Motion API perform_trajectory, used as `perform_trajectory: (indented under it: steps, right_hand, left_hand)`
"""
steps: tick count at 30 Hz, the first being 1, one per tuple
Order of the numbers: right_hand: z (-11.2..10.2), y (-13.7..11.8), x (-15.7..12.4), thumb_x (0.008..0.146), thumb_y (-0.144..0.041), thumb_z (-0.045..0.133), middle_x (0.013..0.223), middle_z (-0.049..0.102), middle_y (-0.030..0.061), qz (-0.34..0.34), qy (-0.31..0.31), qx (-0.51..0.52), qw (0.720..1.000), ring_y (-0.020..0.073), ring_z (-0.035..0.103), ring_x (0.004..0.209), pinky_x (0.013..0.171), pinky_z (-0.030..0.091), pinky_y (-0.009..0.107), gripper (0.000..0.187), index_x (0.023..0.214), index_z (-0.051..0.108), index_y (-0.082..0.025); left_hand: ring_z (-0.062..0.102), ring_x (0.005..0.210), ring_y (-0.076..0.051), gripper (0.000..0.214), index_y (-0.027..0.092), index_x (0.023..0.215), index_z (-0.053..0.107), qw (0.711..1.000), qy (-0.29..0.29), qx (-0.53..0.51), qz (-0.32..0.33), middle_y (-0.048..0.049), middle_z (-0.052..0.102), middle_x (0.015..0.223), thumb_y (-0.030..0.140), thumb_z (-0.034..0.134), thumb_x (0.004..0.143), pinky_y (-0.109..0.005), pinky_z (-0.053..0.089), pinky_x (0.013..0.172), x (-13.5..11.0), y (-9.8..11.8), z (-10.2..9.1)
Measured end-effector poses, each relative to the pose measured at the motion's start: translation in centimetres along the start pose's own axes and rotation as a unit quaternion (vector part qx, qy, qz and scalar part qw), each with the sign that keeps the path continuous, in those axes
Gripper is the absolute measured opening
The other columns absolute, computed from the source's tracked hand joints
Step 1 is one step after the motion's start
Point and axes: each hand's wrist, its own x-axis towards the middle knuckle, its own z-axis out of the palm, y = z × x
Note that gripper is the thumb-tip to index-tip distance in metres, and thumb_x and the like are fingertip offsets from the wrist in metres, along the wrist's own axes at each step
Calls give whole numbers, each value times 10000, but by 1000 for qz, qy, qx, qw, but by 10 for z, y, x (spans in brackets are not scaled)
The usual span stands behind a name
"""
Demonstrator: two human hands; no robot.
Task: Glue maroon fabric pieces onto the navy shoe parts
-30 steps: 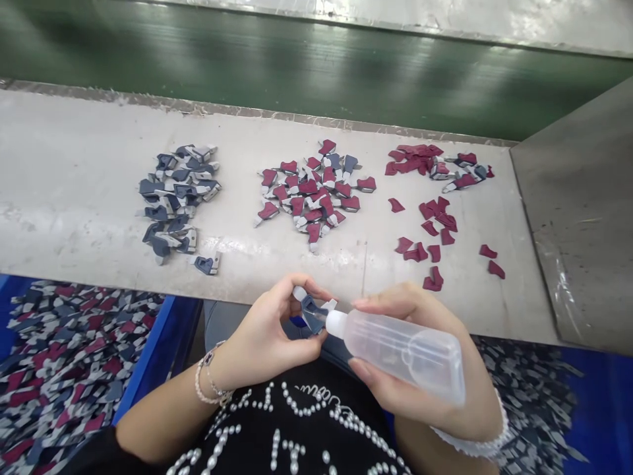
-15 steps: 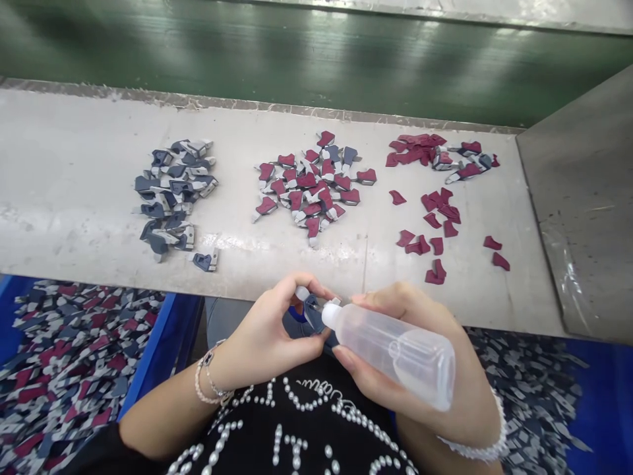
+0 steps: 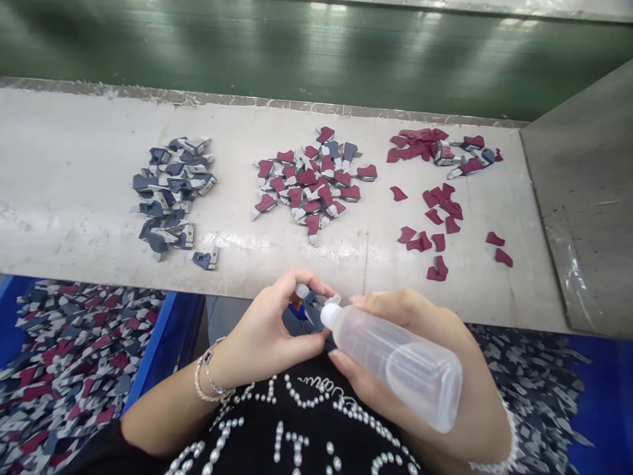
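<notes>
My left hand point(image 3: 277, 330) pinches a small grey-blue plastic part point(image 3: 311, 309) with light grey ends, near the table's front edge. My right hand point(image 3: 420, 356) is closed around a translucent squeeze bottle point(image 3: 395, 359) with some clear liquid inside. The bottle's white cap point(image 3: 330, 313) points left and its nozzle reaches the hollow face of the part; whether the tip touches it I cannot make out. Beyond my hands lies a cluster of grey parts with maroon pieces on top point(image 3: 306, 178). Loose maroon pieces point(image 3: 438, 242) are scattered to the right.
At the left of the table point(image 3: 59, 178) lies a pile of grey-blue parts point(image 3: 173, 188). Blue bins stand below on both sides, holding mixed parts point(image 3: 64, 356) at left and grey parts point(image 3: 529, 389) at right. A metal panel point(image 3: 588, 198) borders the right end.
The bottle's base has swung slightly down and to the right with my right hand, its nozzle still at the part. My left hand has stayed almost where it was.
</notes>
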Motion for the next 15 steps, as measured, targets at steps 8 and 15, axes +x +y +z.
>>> perform_trajectory:
  steps: [8,15]
  right_hand:
    - [-5,-1,0,794,-260,772,777,671,-45,12,-33,-29,999,154,693,636,520,542,263,284,867,498,-271]
    - [-6,-2,0,806,-297,770,813,690,-24,26,-36,-11,999,173,689,625,524,554,296,267,898,520,-278]
  left_hand:
    - [684,974,-174,432,270,1086,521,1000,8,22,4,-9,702,1118,133,788,775,-294,525,825,0,0,0]
    - [690,962,-159,433,258,1078,517,999,3,32,13,-5,705,1094,78,761,770,-268,550,818,1,3,-1]
